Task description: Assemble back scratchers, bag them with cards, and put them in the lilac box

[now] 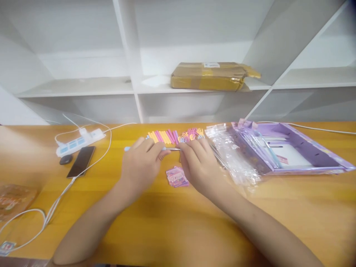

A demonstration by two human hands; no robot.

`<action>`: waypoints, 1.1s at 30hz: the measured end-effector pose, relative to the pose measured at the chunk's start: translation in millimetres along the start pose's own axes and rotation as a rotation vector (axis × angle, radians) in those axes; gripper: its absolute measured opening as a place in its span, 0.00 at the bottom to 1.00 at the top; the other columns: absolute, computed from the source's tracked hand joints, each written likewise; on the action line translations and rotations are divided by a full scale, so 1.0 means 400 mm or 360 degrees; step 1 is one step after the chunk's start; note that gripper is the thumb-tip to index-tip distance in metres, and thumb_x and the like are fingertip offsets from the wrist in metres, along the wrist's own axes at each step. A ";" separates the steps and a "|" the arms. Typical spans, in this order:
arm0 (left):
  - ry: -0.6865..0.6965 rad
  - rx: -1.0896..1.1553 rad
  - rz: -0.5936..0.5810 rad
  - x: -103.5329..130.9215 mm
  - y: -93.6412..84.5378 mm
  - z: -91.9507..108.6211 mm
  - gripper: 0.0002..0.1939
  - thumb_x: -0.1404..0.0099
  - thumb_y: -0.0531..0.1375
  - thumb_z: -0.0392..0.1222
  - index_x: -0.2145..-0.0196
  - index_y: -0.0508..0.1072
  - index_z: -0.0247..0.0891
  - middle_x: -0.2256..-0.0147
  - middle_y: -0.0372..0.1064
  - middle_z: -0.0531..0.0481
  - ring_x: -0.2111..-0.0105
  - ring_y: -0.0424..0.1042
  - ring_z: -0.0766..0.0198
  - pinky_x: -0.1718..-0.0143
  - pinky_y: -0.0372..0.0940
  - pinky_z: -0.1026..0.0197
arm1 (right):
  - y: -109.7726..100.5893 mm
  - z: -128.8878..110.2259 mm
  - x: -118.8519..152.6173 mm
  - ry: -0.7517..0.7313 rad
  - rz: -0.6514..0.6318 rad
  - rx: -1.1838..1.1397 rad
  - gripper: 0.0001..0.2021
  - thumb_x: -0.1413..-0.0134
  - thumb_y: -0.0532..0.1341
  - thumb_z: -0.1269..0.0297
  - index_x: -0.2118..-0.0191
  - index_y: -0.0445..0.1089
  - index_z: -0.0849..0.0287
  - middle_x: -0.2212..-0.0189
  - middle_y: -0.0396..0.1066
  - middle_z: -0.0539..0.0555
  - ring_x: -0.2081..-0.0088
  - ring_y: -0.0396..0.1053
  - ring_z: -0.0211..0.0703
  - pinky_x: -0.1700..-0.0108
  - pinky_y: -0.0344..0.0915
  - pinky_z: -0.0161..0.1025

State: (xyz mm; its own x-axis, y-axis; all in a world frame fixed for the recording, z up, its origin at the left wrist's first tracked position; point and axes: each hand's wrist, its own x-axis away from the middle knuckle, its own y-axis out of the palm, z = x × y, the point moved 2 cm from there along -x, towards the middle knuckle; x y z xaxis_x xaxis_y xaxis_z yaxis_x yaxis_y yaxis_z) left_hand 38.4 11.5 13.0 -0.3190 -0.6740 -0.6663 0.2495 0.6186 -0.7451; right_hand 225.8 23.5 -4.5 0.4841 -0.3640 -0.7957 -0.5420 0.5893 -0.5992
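Observation:
My left hand (pixel 141 163) is closed around a light blue handle (pixel 127 148) that pokes out at its left. A thin metal rod (pixel 172 149) runs from that side to my right hand (pixel 198 163), whose fingers pinch its far end. Behind my hands lie a row of pink, orange and purple sticks (pixel 164 137) and a cluster of small hand-shaped pieces (pixel 191 134). Small purple printed cards (pixel 177 177) lie on the table between my wrists.
Clear plastic bags (pixel 233 155) and an open purple box (pixel 303 171) are at the right. A power strip (pixel 80 142), phone (pixel 81 162), black mouse-like object (pixel 66 159) and white cables occupy the left. A taped carton (pixel 207 77) sits on the shelf behind.

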 end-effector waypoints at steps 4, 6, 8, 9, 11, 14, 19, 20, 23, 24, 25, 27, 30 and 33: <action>0.0007 0.0015 -0.0196 -0.009 0.034 -0.034 0.18 0.21 0.54 0.52 0.60 0.78 0.40 0.68 0.75 0.49 0.66 0.66 0.58 0.71 0.51 0.57 | 0.045 0.023 0.017 0.0056 -0.0196 -0.0040 0.15 0.34 0.52 0.82 0.47 0.65 0.62 0.63 0.70 0.58 0.63 0.63 0.49 0.61 0.60 0.43; 0.0094 0.0036 -0.0195 -0.014 0.045 -0.043 0.17 0.21 0.55 0.51 0.60 0.78 0.39 0.67 0.75 0.49 0.66 0.66 0.57 0.71 0.52 0.57 | 0.044 0.043 0.021 0.0061 -0.0471 -0.0101 0.15 0.36 0.53 0.82 0.48 0.65 0.62 0.62 0.71 0.58 0.64 0.65 0.47 0.64 0.57 0.40; 0.0266 0.0075 -0.0133 -0.014 0.048 -0.037 0.16 0.21 0.55 0.50 0.61 0.77 0.39 0.68 0.75 0.48 0.66 0.66 0.57 0.70 0.54 0.56 | 0.028 0.059 0.023 0.0082 -0.0800 -0.0156 0.13 0.37 0.55 0.80 0.52 0.66 0.60 0.64 0.72 0.55 0.68 0.65 0.43 0.68 0.52 0.38; 0.0353 0.0101 -0.0095 -0.013 0.047 -0.031 0.16 0.21 0.55 0.49 0.61 0.77 0.38 0.68 0.75 0.48 0.67 0.66 0.58 0.69 0.55 0.56 | 0.017 0.064 0.024 0.0095 -0.0945 -0.0173 0.11 0.38 0.56 0.79 0.54 0.66 0.59 0.66 0.71 0.53 0.71 0.64 0.42 0.70 0.48 0.38; 0.0466 0.0159 -0.0030 -0.009 0.043 -0.014 0.14 0.21 0.56 0.48 0.59 0.77 0.38 0.68 0.76 0.47 0.67 0.66 0.58 0.66 0.58 0.56 | -0.005 0.068 0.023 0.0123 -0.1129 -0.0177 0.09 0.38 0.56 0.79 0.57 0.66 0.58 0.71 0.70 0.50 0.75 0.60 0.40 0.72 0.43 0.39; 0.0466 0.0246 -0.0008 -0.005 0.041 0.009 0.13 0.21 0.56 0.48 0.58 0.76 0.38 0.67 0.76 0.47 0.66 0.67 0.58 0.63 0.60 0.56 | -0.024 0.067 0.021 0.0149 -0.1157 -0.0128 0.11 0.41 0.55 0.80 0.56 0.66 0.58 0.74 0.70 0.49 0.79 0.56 0.38 0.72 0.39 0.39; 0.0132 0.0429 -0.0407 0.000 0.063 0.026 0.15 0.20 0.52 0.48 0.56 0.76 0.39 0.64 0.74 0.48 0.62 0.71 0.58 0.63 0.62 0.56 | -0.013 0.085 0.021 0.0193 -0.0670 0.0119 0.08 0.36 0.55 0.70 0.55 0.70 0.57 0.80 0.68 0.47 0.80 0.58 0.38 0.72 0.39 0.37; 0.0052 0.0479 -0.0507 0.002 0.069 0.028 0.15 0.20 0.52 0.48 0.56 0.76 0.40 0.63 0.74 0.48 0.61 0.72 0.58 0.62 0.63 0.56 | -0.008 0.091 0.022 0.0157 -0.0575 0.0189 0.08 0.36 0.55 0.69 0.56 0.71 0.57 0.81 0.68 0.47 0.80 0.57 0.38 0.72 0.39 0.38; -0.0103 0.0553 -0.0667 0.006 0.077 0.032 0.17 0.19 0.51 0.50 0.57 0.76 0.41 0.60 0.75 0.48 0.58 0.73 0.57 0.60 0.65 0.56 | 0.009 0.106 0.025 -0.0008 -0.0467 0.0298 0.12 0.38 0.54 0.74 0.57 0.73 0.57 0.81 0.68 0.47 0.80 0.55 0.37 0.73 0.39 0.39; -0.0129 0.0543 -0.0679 0.007 0.078 0.033 0.17 0.19 0.51 0.51 0.58 0.76 0.41 0.60 0.76 0.48 0.57 0.73 0.56 0.59 0.65 0.55 | 0.016 0.109 0.027 -0.0055 -0.0475 0.0291 0.14 0.38 0.53 0.75 0.56 0.74 0.56 0.81 0.69 0.47 0.79 0.56 0.37 0.72 0.39 0.39; -0.0143 0.0526 -0.0681 0.007 0.079 0.033 0.18 0.20 0.51 0.52 0.57 0.76 0.41 0.60 0.76 0.48 0.57 0.73 0.56 0.59 0.65 0.55 | 0.022 0.112 0.028 -0.0085 -0.0490 0.0273 0.16 0.38 0.52 0.76 0.54 0.74 0.57 0.80 0.70 0.47 0.78 0.57 0.37 0.72 0.41 0.39; -0.0146 0.0480 -0.0668 0.007 0.079 0.032 0.18 0.20 0.51 0.53 0.56 0.76 0.41 0.59 0.76 0.47 0.57 0.73 0.56 0.59 0.65 0.55 | 0.034 0.114 0.030 -0.0087 -0.0555 0.0221 0.18 0.38 0.52 0.77 0.51 0.75 0.57 0.78 0.72 0.48 0.77 0.59 0.38 0.71 0.42 0.39; -0.0110 0.0378 -0.0627 0.003 0.077 0.024 0.17 0.20 0.52 0.52 0.55 0.77 0.41 0.60 0.76 0.47 0.56 0.72 0.55 0.61 0.63 0.56 | 0.043 0.112 0.027 0.0114 -0.0713 0.0111 0.15 0.36 0.54 0.74 0.51 0.75 0.57 0.77 0.73 0.49 0.77 0.60 0.39 0.71 0.44 0.39; -0.0094 0.0265 -0.0586 -0.005 0.071 0.004 0.17 0.21 0.53 0.53 0.55 0.78 0.41 0.61 0.76 0.47 0.57 0.70 0.55 0.66 0.59 0.58 | 0.035 0.108 0.017 0.0314 -0.0924 -0.0280 0.11 0.32 0.56 0.70 0.51 0.74 0.56 0.73 0.74 0.50 0.75 0.64 0.39 0.70 0.49 0.37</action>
State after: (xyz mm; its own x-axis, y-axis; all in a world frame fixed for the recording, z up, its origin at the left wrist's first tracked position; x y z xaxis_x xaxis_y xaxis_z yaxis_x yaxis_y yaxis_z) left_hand 47.7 29.8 -6.8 -0.3629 -0.8632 -0.3510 0.2743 0.2610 -0.9255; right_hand 251.1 60.3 -14.8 0.6064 -0.7242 -0.3282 -0.3420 0.1351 -0.9299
